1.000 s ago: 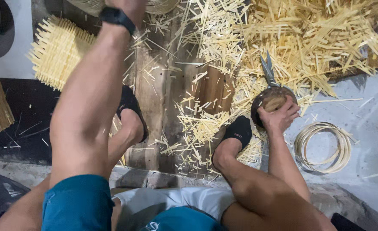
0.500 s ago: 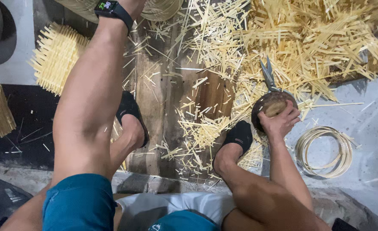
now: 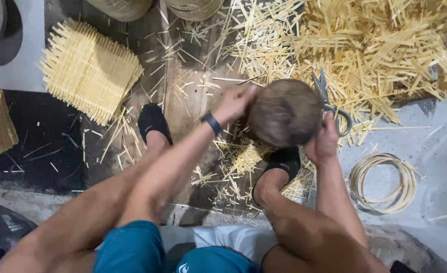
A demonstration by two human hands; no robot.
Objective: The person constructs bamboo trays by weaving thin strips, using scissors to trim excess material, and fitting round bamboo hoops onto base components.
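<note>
Hands first: I have both on a round brown bowl-shaped form (image 3: 284, 112), held up between my knees above the floor (image 3: 385, 131). My left hand (image 3: 236, 102) curls its fingers over the left rim; my right hand (image 3: 325, 142) cups the lower right edge with fingers closed on it. Gripping it from opposite sides likely keeps the dome steady and lets me turn it. It faces me dome-up, so I cannot tell whether anything is inside.

Scissors (image 3: 329, 98) lie just beside the form on the right, partly behind it, within easy reach of my right hand. Beyond them spreads a loose heap of pale strips (image 3: 385, 45), with scraps scattered over the wooden board (image 3: 188, 101) under my feet. A fanned, bundled stack of strips (image 3: 89, 68) sits well apart to the left. Coiled rings (image 3: 382, 182) lie on the floor near my right forearm.
</note>
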